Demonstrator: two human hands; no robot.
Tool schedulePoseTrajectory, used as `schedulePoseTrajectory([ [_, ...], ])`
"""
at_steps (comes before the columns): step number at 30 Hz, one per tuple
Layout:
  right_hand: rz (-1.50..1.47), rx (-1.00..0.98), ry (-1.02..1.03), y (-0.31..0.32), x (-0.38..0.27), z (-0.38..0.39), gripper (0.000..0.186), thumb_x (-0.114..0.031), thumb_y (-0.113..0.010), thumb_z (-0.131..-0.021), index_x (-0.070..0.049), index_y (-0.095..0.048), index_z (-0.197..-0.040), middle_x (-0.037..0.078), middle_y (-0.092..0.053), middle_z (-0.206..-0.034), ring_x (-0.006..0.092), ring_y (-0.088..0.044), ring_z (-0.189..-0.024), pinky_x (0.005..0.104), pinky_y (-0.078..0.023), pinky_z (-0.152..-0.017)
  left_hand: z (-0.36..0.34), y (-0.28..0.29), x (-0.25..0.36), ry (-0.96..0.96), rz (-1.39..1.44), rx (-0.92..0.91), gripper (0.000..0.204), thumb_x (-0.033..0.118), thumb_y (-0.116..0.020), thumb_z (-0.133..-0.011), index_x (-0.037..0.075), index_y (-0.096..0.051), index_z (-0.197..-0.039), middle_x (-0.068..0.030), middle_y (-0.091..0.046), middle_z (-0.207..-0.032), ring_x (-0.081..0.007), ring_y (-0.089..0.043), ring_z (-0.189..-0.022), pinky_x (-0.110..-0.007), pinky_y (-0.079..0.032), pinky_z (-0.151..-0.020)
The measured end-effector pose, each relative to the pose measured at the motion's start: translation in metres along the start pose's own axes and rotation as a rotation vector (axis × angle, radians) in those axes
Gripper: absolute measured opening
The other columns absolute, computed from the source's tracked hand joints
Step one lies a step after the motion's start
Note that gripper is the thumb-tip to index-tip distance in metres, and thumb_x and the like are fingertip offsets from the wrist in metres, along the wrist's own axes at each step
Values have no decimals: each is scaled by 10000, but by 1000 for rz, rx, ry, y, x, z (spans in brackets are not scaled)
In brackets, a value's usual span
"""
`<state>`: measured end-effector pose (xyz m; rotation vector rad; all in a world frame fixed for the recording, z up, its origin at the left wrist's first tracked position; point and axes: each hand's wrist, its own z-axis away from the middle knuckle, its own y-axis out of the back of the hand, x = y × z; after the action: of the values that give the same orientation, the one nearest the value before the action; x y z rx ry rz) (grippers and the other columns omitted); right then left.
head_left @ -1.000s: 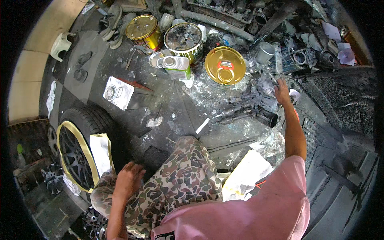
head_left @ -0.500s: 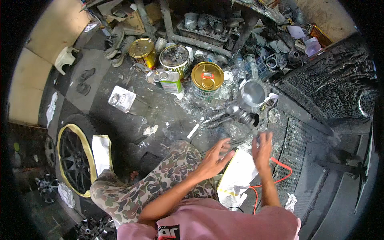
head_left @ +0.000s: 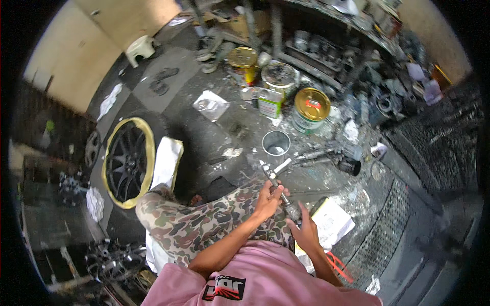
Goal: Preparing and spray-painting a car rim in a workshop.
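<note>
My left hand is closed round a slim silver metal tool, apparently a spray gun, with a short side fitting at its top. My right hand is beside the tool's lower end, fingers apart; whether they touch it is unclear. Both are over my camouflage-clad legs. A silver metal cup stands on the floor beyond the tool, left of dark metal pieces. A white paper piece lies right of my hands.
A tape-rimmed dark wheel stands at left. Paint cans and a green-labelled tin are behind the cup. A cluttered bench lines the back, a white stool stands back left, and a red hose lies lower right.
My view has swung. My right hand has come down from the clutter toward my lap, my left hand now grips the silver tool, and the metal cup sits further left.
</note>
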<state>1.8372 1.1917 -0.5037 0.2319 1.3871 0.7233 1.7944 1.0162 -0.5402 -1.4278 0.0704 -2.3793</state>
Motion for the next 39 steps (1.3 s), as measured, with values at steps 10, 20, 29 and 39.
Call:
schedulePoseTrajectory([
  [10,-185,-280,-158,3,27,20,350,-266,-543,-1027,13,-536,-1238,182,-670,-826,254,-659,-754,381,-507,-680,-8,30,30,7,19,-156,298,342,-542,-1053,123,-486,-1247,-86,-658,-1111,-210,-693,-1034,-349,-559,-730],
  [20,-372,50,-140,-23,48,25,311,-334,-594,-1006,-25,-606,-1036,58,-535,-677,112,-479,-671,326,-445,-610,-19,27,48,17,51,-178,343,372,-598,-1023,102,-500,-1211,-72,-680,-1110,-227,-695,-1065,-380,-529,-799],
  [29,284,-11,-179,12,107,40,484,-387,-631,-973,-29,-560,-1292,278,-621,-1129,423,-611,-1065,478,-487,-927,-31,18,28,-64,-211,-59,292,264,-561,-1040,52,-503,-1233,-93,-694,-1078,-175,-695,-1006,-318,-570,-707],
  [39,33,173,-149,34,-13,-103,513,-350,-618,-981,73,-568,-1268,344,-649,-1068,490,-649,-986,483,-514,-838,-24,-48,-10,-422,-623,-260,559,34,-572,-922,-22,-391,-1447,-245,-615,-1313,-293,-652,-1154,-353,-525,-879],
])
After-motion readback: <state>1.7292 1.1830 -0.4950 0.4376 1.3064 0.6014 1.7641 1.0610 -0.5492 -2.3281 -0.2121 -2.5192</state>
